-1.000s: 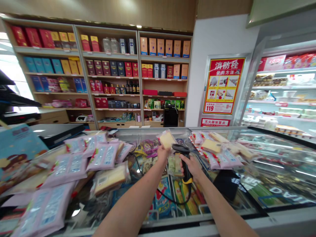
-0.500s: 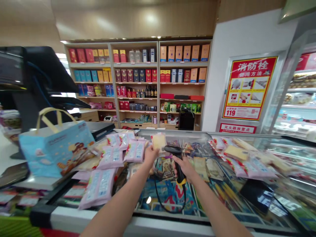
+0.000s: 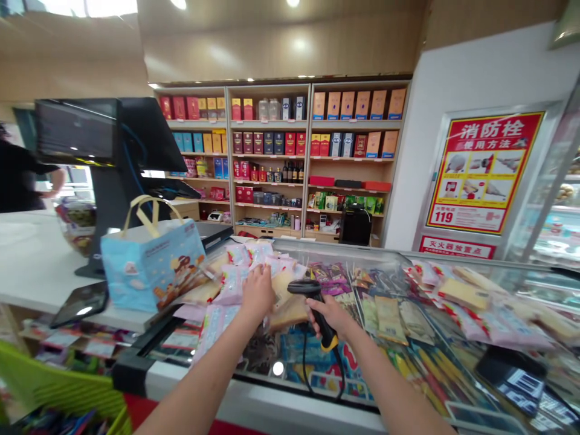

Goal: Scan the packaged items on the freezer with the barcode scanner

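Gripping a black-and-yellow plastic handheld scanner [image 3: 302, 286], right hand [image 3: 334, 315] has fingers wrapped round its handle; left hand [image 3: 259, 292], grasp indeterminable, overlies pale-pink rectangular plastic packets [image 3: 232, 283] at scanner's nine o'clock.

And straight up at twelve o'clock, there's the big wooden shelving [image 3: 267, 124], three bays wide, with a pale wood panel [image 3: 254, 57] catching glare above! Round spotlights [image 3: 293, 2] glow right over it. Swing to ten-thirty: a bright window [image 3: 81, 5], daylight pouring in. Over to two o'clock now, a white wall [image 3: 423, 133] carrying a red-and-yellow poster [image 3: 484, 172] in a metal frame, lit cold shelves [image 3: 562, 226] at three. Nine o'clock, a white tabletop [image 3: 27, 260]; six o'clock, the pale front edge of a glass-topped freezer [image 3: 281, 402]!
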The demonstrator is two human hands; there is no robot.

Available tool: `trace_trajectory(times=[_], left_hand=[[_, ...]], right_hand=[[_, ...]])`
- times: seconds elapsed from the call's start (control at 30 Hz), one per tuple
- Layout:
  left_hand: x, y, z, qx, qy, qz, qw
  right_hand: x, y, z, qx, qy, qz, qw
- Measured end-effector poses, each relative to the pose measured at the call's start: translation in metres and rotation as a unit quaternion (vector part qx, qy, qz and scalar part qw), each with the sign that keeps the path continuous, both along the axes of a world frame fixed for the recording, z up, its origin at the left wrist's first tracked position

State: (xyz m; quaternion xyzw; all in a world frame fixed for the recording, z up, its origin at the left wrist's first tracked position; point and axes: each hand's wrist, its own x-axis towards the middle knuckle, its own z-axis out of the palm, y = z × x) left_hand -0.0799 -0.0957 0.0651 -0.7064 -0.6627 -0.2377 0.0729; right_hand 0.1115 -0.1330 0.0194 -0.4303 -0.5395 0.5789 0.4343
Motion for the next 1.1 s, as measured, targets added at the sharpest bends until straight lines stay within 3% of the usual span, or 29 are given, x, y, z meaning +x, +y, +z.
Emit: trace_trajectory(times=[0.17, 0.3, 0.4, 0.7, 0.9, 1.0, 1.1], left_hand=[[0.023, -0.013, -0.023, 0.010, 0.090, -0.110, 0.990], [0.031, -0.015, -0.048, -0.027, 0.124, -0.142, 0.982], [0.028, -0.005, -0.056, -0.013, 0.136, -0.159, 0.978], [0.002, 0.058, -0.047, 0.038, 0.150, -0.207, 0.966], [0.000, 0.088, -0.044, 0.050, 0.195, -0.194, 0.960], [0.013, 0.096, -0.035, 0.020, 0.221, -0.141, 0.965], [0.057, 0.093, -0.012, -0.040, 0.190, -0.126, 0.973]], right_hand=[[0.008, -0.002, 0.002, -0.008, 0.012, -0.005, 1.000], [0.028, -0.003, 0.005, -0.024, 0.026, -0.040, 0.999], [0.044, -0.003, 0.008, -0.032, 0.032, -0.075, 0.996], [0.107, -0.022, 0.012, -0.016, 0.024, -0.138, 0.990], [0.163, -0.042, 0.008, 0.004, 0.037, -0.238, 0.970], [0.184, -0.046, -0.002, 0.038, 0.062, -0.300, 0.951], [0.194, -0.042, -0.013, 0.058, 0.114, -0.356, 0.926]])
